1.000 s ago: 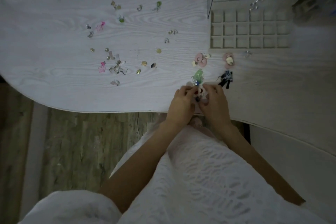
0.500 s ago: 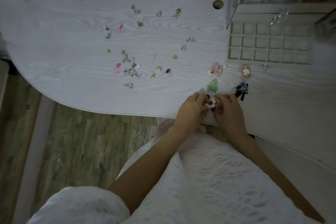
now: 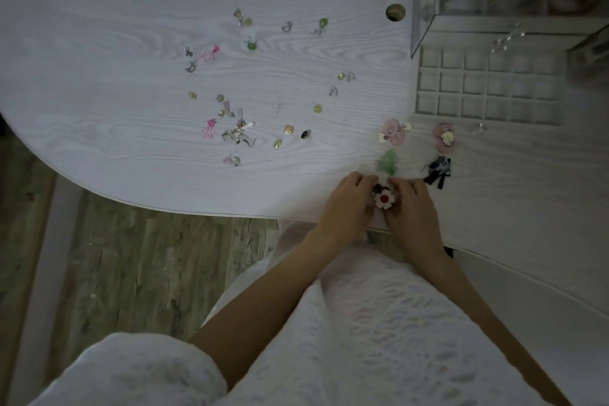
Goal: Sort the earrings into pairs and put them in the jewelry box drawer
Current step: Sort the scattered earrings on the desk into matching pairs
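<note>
Between left hand [image 3: 346, 208] and right hand [image 3: 412, 211], both pinching it, sits the flower earring [image 3: 383, 199].

flower earring [image 3: 383, 200] now turned face-up, fully exposed between both hands

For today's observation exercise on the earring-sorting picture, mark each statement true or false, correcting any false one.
1. Both hands hold a white flower earring with a red centre. True.
2. The drawer compartments visibly hold many earrings. False: the compartments in view look empty.
3. A green earring lies just beyond the hands. True.
4. The left hand rests on the wooden floor. False: it is at the table edge, beside the right hand.
5. Two pink flower outline earrings touch each other. False: they lie well apart.
</note>
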Demonstrator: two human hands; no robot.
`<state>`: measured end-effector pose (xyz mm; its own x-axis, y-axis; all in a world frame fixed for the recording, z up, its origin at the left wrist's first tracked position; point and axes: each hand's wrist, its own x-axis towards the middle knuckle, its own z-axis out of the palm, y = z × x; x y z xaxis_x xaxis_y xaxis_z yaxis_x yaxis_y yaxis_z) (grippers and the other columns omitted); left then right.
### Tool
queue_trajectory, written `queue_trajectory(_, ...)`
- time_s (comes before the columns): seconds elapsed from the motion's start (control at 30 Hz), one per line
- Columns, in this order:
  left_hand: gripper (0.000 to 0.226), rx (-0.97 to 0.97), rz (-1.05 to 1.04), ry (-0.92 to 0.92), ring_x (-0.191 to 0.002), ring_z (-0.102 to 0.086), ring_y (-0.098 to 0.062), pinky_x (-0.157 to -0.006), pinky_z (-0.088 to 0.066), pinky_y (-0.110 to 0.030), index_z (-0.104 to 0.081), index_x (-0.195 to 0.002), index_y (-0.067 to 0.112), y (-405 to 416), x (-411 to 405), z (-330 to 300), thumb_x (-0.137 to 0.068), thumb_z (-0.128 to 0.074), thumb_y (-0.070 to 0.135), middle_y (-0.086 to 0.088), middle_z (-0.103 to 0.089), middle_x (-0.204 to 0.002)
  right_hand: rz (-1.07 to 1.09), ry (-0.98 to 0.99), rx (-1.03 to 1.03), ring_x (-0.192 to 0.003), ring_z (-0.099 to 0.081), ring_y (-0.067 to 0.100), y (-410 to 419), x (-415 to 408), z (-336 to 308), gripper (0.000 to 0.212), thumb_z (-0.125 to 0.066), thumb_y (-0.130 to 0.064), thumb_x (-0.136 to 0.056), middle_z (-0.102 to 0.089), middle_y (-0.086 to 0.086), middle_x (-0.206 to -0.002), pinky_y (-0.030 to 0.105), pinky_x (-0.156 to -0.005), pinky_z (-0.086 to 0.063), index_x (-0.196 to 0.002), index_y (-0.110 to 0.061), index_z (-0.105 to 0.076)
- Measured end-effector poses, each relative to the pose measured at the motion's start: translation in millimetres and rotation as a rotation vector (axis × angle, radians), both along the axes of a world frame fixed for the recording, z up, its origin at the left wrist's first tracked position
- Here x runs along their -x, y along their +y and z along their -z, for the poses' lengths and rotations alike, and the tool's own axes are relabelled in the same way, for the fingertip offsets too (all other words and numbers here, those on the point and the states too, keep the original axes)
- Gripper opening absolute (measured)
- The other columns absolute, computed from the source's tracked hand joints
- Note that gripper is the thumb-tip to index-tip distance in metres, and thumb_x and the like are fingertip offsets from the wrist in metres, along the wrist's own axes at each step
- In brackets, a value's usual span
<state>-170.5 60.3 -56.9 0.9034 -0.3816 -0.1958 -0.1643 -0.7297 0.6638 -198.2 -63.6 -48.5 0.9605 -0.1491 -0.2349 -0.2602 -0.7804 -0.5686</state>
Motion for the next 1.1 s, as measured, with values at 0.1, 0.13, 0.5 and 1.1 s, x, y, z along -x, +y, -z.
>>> queue_trajectory(0.1,0.043,-0.059,0.049,0.084,-0.105,-0.055,-0.03,-0.086,-0.045,-0.036,-0.052,-0.124,0.007,13,-9,-14,-0.083,-0.06,0.009,-0.014,-0.056,-0.118,-0.116,0.069,0.029,-0.094,-0.054,0.034,-5,0,-11,0.054,-0.059,0.009,-0.074,-0.045,0.019,-0.12,0.028,-0.07,-0.037,-0.126,-0.003,-0.05)
queue_trajectory(0.13,0.041,-0.086,0.059,0.097,-0.106,-0.055,-0.027,-0.087,-0.045,-0.036,-0.051,-0.126,0.011,20,-13,-19,-0.086,-0.058,0.014,-0.011,-0.056,-0.121,-0.152,0.074,0.047,-0.096,-0.053,0.033,-7,-2,-17,0.054,-0.06,0.009,-0.074,-0.045,0.018,-0.119,0.029,-0.071,-0.038,-0.126,-0.004,-0.05)
queue_trajectory(0.5,0.022,-0.168,-0.326,-0.228,-0.089,-0.06,-0.03,-0.074,-0.047,-0.035,-0.064,-0.106,0.011,130,-59,-15,-0.085,-0.061,0.019,-0.007,-0.069,-0.098,-0.298,-0.123,-0.041,-0.094,-0.057,0.023,56,-112,-17,0.029,-0.056,-0.004,-0.084,-0.06,0.011,-0.106,0.031,-0.078,-0.044,-0.113,-0.008,-0.06)
queue_trajectory(1.1,0.023,-0.21,-0.207,-0.228,-0.082,-0.056,-0.03,-0.072,-0.049,-0.036,-0.069,-0.09,0.014,144,-109,11,-0.084,-0.055,0.031,-0.007,-0.066,-0.09,-0.328,-0.23,0.087,-0.088,-0.054,0.029,85,-142,20,0.019,-0.059,0.003,-0.078,-0.058,0.015,-0.098,0.032,-0.074,-0.044,-0.096,-0.002,-0.062)
